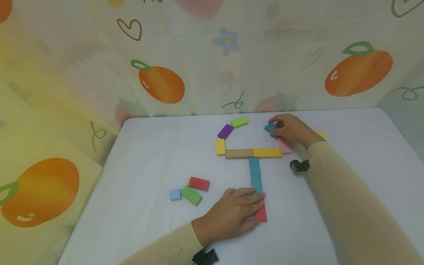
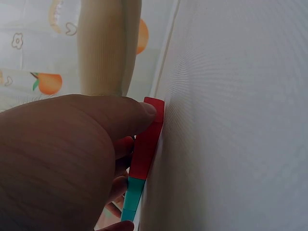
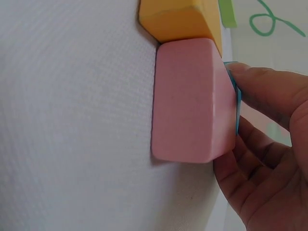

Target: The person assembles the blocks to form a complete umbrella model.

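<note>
A line of teal blocks (image 1: 254,166) and a red block (image 1: 261,214) runs toward the near side. My left hand (image 1: 232,211) lies over its near part, with fingers across the blocks. In the left wrist view, the thumb touches the near end of the red block (image 2: 147,149). At the far right of the shape, my right hand (image 1: 293,129) pinches a blue block (image 1: 271,127) between thumb and fingers. That blue block is at the far end of a pink block (image 1: 285,145), which partly hides it in the right wrist view.
Yellow (image 1: 267,153) and tan (image 1: 239,154) blocks form a crossbar. Another yellow (image 1: 220,147), a purple (image 1: 225,131) and a lime block (image 1: 239,122) curve off its left end. Loose red (image 1: 199,183), green (image 1: 191,195) and light blue (image 1: 175,194) blocks lie left. A yellow piece (image 1: 321,135) shows behind the right wrist.
</note>
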